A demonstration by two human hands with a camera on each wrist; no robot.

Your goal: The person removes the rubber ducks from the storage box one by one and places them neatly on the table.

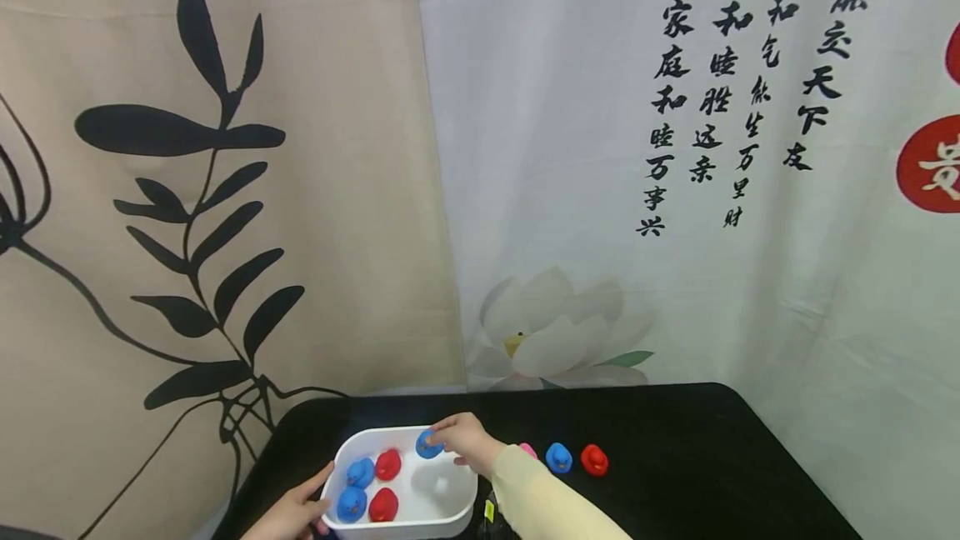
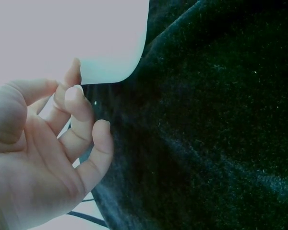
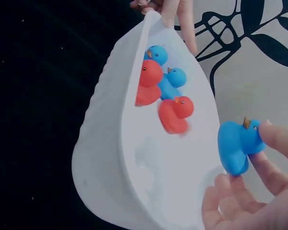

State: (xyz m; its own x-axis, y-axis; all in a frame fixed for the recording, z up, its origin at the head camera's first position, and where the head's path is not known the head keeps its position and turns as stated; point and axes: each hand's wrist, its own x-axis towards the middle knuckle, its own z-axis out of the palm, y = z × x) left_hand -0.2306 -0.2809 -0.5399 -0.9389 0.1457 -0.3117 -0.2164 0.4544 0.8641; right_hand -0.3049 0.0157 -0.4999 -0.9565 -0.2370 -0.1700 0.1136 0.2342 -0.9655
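Note:
A blue rubber duck [image 1: 427, 443] is pinched between the thumb and fingers of my right hand [image 1: 470, 441], over the far side of a white plastic bin [image 1: 405, 530]. The right wrist view shows this duck [image 3: 236, 146] from its side, head toward the thumb. At the bin's left end, my left hand [image 1: 292, 512] holds the wall, its fingertips at the edge in the left wrist view. Inside the bin's left half sit two blue ducks [image 1: 352, 504] and two red ducks [image 1: 383, 505].
Right of the bin, a pink object [image 1: 528, 449] partly hidden by my right arm, a blue duck [image 1: 558, 457] and a red duck [image 1: 595, 460] stand in a row on the black-covered table [image 1: 697, 482]. A dark item with a yellow label [image 1: 489, 511] lies by the bin. A printed curtain [image 1: 360, 190] hangs behind.

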